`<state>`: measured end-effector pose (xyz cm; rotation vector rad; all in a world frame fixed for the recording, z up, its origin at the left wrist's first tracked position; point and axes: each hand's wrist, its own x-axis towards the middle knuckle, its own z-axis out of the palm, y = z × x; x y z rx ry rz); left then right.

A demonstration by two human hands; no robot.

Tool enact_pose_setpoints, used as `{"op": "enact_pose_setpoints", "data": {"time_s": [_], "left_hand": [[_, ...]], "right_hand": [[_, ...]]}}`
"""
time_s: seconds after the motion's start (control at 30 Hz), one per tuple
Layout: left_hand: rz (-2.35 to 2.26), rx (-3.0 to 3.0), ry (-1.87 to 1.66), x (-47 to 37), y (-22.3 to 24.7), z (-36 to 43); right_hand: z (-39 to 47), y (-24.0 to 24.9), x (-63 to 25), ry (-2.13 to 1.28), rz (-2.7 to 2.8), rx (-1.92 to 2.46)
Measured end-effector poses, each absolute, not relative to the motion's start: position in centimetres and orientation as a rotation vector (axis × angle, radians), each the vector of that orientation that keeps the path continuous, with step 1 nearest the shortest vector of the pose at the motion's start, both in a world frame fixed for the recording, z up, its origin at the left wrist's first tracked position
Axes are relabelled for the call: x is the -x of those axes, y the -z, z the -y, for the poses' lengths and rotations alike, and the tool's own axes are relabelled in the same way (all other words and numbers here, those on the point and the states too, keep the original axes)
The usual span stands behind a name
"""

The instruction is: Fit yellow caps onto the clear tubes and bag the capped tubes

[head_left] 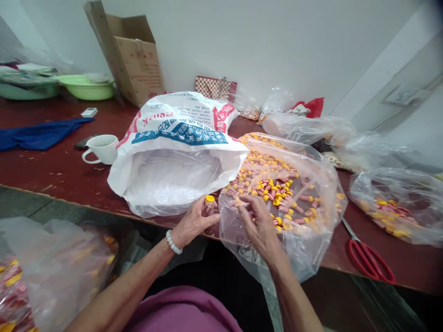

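My left hand (191,225), with a beaded bracelet on its wrist, is closed on a small clear bottle with a yellow cap (209,200). The bottle stands upright in my fingers, just in front of the open white sack (173,180). My right hand (258,223) is at the near left edge of a clear plastic bag (321,184), its fingers bent. Whether anything sits between those fingertips I cannot make out. Inside the bag lie many small pink pieces with yellow caps (277,190).
Red-handled scissors (370,260) lie at the table's right front edge. Another clear bag (415,203) with similar pieces is beyond them. A white mug (104,150) stands left of the sack, a cardboard box (140,64) behind it. At lower left is a further filled bag (62,263).
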<state>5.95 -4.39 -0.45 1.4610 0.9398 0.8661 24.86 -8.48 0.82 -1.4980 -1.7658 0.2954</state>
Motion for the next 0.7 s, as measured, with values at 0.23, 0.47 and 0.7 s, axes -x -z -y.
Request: {"op": "enact_pose_setpoints", "data": {"time_s": [0.23,0.47,0.7], "left_hand": [[-0.77,-0.991,-0.823,-6.1,0.1,4.6],[-0.603,-0.722,-0.835,-7.0,-0.3,4.7],[-0.433,-0.319,-0.814,-7.7,-0.9,4.5]], "right_hand": [[8.2,2.9,-30.9,0.214,2.137,2.047],[8.5,1.7,-29.2,-0.178,1.699,1.807],[11.6,-1.2,-21.7,-0.401,1.637,1.308]]}}
